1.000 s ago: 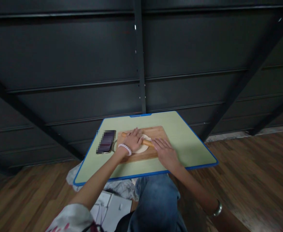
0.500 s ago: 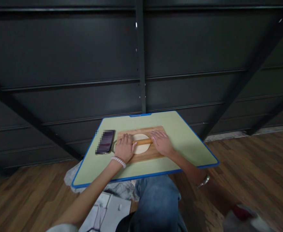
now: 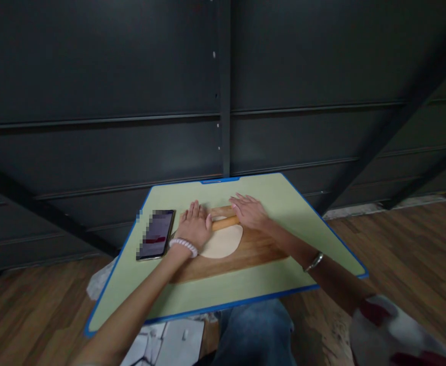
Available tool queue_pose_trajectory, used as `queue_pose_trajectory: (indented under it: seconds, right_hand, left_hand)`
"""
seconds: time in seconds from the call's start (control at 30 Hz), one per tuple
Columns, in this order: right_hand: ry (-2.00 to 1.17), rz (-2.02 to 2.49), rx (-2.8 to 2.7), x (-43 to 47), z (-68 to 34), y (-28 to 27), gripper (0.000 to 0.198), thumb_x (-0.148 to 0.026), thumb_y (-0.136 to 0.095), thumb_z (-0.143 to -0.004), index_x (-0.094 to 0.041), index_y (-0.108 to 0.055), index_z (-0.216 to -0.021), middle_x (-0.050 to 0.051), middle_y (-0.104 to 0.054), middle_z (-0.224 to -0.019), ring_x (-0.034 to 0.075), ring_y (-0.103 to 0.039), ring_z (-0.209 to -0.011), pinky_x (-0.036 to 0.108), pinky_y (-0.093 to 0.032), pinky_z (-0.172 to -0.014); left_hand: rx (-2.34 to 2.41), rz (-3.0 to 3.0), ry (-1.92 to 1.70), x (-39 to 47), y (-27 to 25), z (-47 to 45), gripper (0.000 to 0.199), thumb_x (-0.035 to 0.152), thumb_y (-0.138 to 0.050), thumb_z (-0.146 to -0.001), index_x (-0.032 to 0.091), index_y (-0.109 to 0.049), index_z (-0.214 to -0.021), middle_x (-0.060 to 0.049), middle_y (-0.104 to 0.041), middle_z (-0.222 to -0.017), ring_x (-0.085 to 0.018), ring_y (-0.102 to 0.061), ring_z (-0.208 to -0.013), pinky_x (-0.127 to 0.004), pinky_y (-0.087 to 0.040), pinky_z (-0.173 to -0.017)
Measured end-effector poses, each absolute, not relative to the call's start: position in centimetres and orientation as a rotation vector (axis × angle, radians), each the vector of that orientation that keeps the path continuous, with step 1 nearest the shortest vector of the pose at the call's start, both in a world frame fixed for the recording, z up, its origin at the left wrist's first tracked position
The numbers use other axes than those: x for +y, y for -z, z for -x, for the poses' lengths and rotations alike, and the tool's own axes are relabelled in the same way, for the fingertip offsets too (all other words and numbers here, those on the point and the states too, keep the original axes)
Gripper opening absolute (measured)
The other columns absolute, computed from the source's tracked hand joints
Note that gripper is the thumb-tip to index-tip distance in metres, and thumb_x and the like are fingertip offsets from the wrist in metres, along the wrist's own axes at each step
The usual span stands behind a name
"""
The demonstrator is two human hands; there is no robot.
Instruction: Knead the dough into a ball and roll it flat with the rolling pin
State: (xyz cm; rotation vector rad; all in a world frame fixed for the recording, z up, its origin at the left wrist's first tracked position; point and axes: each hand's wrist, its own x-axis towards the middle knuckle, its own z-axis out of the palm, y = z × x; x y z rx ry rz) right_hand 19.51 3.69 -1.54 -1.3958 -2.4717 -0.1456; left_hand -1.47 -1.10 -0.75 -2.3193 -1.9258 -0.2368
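Observation:
A flattened round of dough lies on a wooden board. Across its far part rests a wooden rolling pin. My left hand lies flat over the pin's left end, fingers stretched out and pointing away from me. Over the right end, my right hand presses with its palm, its fingers extended too. Both ends of the pin are hidden beneath the hands. Neither hand is wrapped around it.
A phone, partly pixelated, lies left of the board on a pale green table with blue edging. Dark metal panels stand behind the table. Below are my jeans-clad leg, white boxes and a wood-look floor.
The pin has rolled away from me, from across the dough's middle to its far part, both hands moving with it. My view has shifted, and the table looks nearer.

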Motion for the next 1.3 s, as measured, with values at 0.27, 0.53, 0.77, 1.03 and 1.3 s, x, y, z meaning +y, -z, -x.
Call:
queue_pose_trajectory:
  seconds: [0.27,0.53,0.77,1.03,1.3]
  right_hand:
    - [-0.260,1.530,-2.587,8.5,-17.9,0.3,0.057,-0.047,-0.013,-0.095,-0.019,-0.041,-0.136,0.004,-0.037,-0.145,0.021,-0.028,-0.135,0.045,-0.022,-0.110]
    - [0.074,1.510,-2.518,5.3,-19.2,0.9,0.048,-0.027,-0.019,-0.095,-0.014,-0.046,-0.132,0.008,-0.048,-0.137,0.020,-0.040,-0.129,0.039,-0.023,-0.110]
    - [0.192,1.501,-2.351,-0.4,-20.9,1.1,0.045,-0.025,-0.025,-0.094,-0.008,-0.050,-0.127,0.014,-0.055,-0.129,0.020,-0.049,-0.120,0.035,-0.032,-0.105]
    - [0.176,1.400,-2.360,-4.4,-22.3,1.4,0.043,-0.030,-0.030,-0.095,-0.009,-0.053,-0.124,0.014,-0.054,-0.129,0.022,-0.041,-0.127,0.040,-0.029,-0.109]
    - [0.315,1.464,-2.356,-9.0,-23.0,2.0,0.045,-0.004,-0.033,-0.084,-0.005,-0.051,-0.125,0.016,-0.055,-0.128,0.023,-0.048,-0.121,0.038,-0.034,-0.106]
  left_hand:
    - [-2.166,2.327,0.233,2.1,1.1,2.3,0.060,0.038,-0.022,-0.091,0.000,-0.034,-0.136,-0.024,-0.029,-0.145,-0.033,-0.020,-0.137,-0.050,-0.028,-0.106]
    - [-2.092,2.150,0.144,-1.0,-0.4,0.5,0.058,0.034,-0.023,-0.088,0.004,-0.038,-0.136,-0.020,-0.032,-0.145,-0.031,-0.020,-0.138,-0.056,-0.014,-0.109]
    - [-1.991,2.189,0.176,-3.5,-0.5,-0.5,0.053,0.031,-0.026,-0.089,0.004,-0.045,-0.131,-0.019,-0.045,-0.137,-0.027,-0.035,-0.132,-0.045,-0.024,-0.108]
    - [-1.836,2.205,0.264,-6.2,0.1,-0.6,0.049,0.033,-0.024,-0.093,0.009,-0.050,-0.127,-0.019,-0.041,-0.140,-0.028,-0.037,-0.130,-0.042,-0.035,-0.101]
    - [-1.678,2.220,0.391,-10.0,0.9,0.1,0.047,0.034,-0.034,-0.091,0.013,-0.045,-0.132,-0.017,-0.050,-0.131,-0.029,-0.045,-0.121,-0.044,-0.033,-0.100]
